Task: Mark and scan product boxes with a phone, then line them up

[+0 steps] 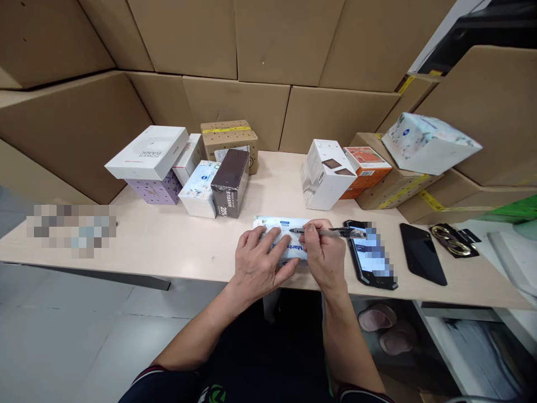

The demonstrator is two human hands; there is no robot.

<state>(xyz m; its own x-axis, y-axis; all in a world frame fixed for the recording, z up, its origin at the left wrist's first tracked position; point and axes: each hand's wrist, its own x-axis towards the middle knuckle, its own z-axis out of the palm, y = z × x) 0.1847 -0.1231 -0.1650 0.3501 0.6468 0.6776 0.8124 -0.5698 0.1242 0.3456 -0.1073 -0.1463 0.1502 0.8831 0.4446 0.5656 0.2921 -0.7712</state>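
A white pack with blue lettering and a pale floral print, which looks like a tissue pack, lies at the table's front edge. My left hand rests flat on it with the fingers spread, covering much of its print. In my right hand is a pen with a clear barrel, pinched between thumb and fingers. Its tip points left, over the pack's top face near the blue print. Whether the tip touches the surface I cannot tell.
Right of my hands lie a lit phone, a dark phone and gold-coloured scissors. Stacked boxes stand back left, including a white power bank box and a dark brown box. A white box stands back right. Cardboard walls enclose the table.
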